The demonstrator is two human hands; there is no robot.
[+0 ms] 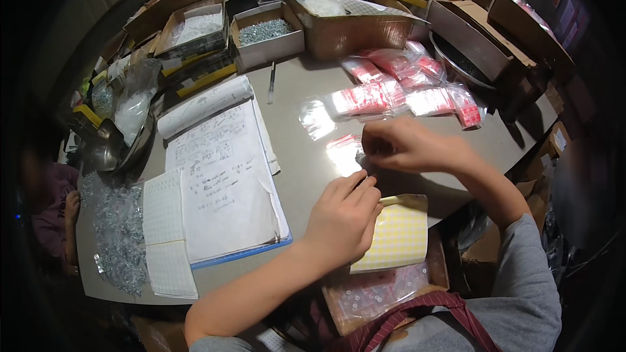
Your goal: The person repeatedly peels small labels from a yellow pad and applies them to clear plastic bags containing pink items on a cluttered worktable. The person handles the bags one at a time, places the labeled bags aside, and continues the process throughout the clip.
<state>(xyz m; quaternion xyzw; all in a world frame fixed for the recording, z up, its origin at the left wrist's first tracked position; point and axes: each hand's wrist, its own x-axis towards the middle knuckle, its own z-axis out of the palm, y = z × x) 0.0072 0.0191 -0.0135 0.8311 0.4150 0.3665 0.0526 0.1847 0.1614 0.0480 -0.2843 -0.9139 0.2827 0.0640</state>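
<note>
Over the near right part of the table, my two hands meet with the fingertips almost touching. My left hand (344, 216) is closed, its thumb and fingers pressed together. My right hand (412, 148) is bent in a pinch. A small greyish, shiny bit shows at its fingertips; its kind is hidden. Just beyond the hands lies a small stack of clear zip bags (344, 154) with red edges. Beside my left hand, a sheet of round yellow stickers (396, 234) lies over an open box (442, 267) of small filled bags.
More red-printed clear bags (368, 98) spread across the far right. At left are a clipboard (285, 234) with handwritten papers, a pen (272, 83) and bags of small metal parts (117, 241). Boxes, including one of screws (270, 52), line the back. Another person's hand (72, 207) shows far left.
</note>
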